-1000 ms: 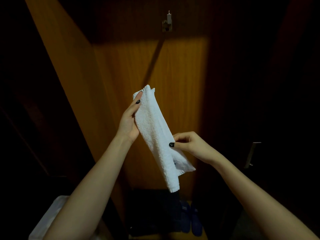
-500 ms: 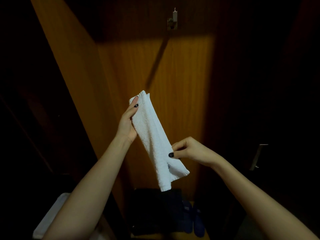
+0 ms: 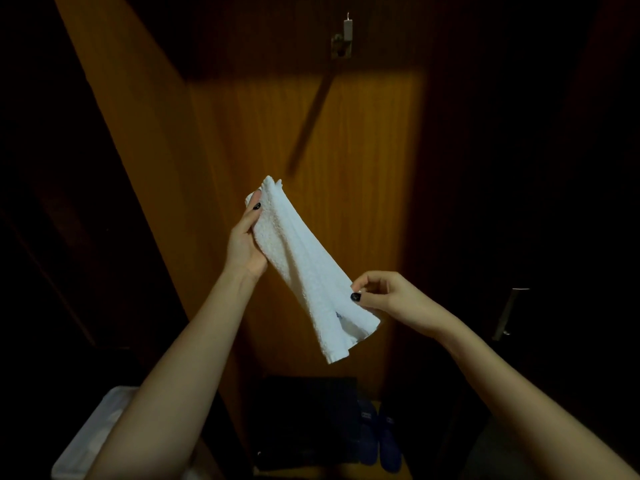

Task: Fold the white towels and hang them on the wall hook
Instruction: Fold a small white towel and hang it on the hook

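Observation:
A white towel (image 3: 304, 271), folded into a long narrow strip, slants from upper left to lower right in front of a wooden wall. My left hand (image 3: 246, 242) holds its upper end, thumb on the front and fingers behind the cloth. My right hand (image 3: 388, 297) pinches the strip's right edge near its lower end between thumb and fingers. A small metal wall hook (image 3: 344, 38) is fixed high on the wall above the towel, with nothing on it.
A dark door with a metal handle (image 3: 507, 313) stands at the right. A pair of blue slippers (image 3: 377, 436) and a dark mat lie on the floor below. A white bin or basket (image 3: 93, 434) sits at lower left. The surroundings are dim.
My right hand has slid a little further down and right along the towel. The strip stays stretched between both hands at about the same slant.

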Tool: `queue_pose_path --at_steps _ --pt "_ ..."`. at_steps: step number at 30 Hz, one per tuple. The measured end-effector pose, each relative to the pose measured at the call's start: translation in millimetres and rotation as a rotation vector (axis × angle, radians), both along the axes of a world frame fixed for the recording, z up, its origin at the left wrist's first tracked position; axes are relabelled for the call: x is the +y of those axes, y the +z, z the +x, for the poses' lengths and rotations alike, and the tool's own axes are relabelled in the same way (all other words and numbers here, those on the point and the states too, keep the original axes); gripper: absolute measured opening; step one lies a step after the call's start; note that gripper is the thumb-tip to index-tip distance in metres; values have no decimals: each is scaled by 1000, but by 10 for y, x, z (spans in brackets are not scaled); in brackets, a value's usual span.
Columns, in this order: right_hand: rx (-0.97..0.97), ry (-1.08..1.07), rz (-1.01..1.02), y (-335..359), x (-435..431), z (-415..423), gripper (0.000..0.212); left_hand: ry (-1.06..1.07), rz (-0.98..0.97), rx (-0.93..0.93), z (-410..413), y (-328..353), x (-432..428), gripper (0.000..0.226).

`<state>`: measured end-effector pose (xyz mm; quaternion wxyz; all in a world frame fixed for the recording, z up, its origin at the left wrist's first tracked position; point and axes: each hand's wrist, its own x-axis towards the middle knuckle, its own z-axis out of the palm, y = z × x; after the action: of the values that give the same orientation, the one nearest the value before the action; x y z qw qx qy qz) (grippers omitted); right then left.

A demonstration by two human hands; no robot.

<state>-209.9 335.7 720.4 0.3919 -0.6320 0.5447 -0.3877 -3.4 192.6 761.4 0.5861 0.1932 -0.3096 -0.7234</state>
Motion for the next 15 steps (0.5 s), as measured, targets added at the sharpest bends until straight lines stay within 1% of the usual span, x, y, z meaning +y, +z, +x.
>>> queue_pose_path --at_steps 4,7,9,12,13,14,15 --pt "-22 -158 -85 49 2 17 11 -3 7 65 -3 57 -1 36" --pt "106 -231 -237 75 -6 -20 8 26 33 77 -5 62 -11 36" --pt "64 -234 -293 93 -7 -43 9 27 41 89 2 56 -19 36" --pt "-183 -154 -294 230 54 -112 8 -4 23 94 29 66 -19 36" --pt "-218 -113 -288 296 74 -153 15 -7 16 90 37 84 -15 37" --pt "-192 -84 -282 349 70 -206 25 -3 14 81 40 99 -18 38" --pt "-105 -67 -275 384 52 -250 31 1 11 73 39 115 -19 40"
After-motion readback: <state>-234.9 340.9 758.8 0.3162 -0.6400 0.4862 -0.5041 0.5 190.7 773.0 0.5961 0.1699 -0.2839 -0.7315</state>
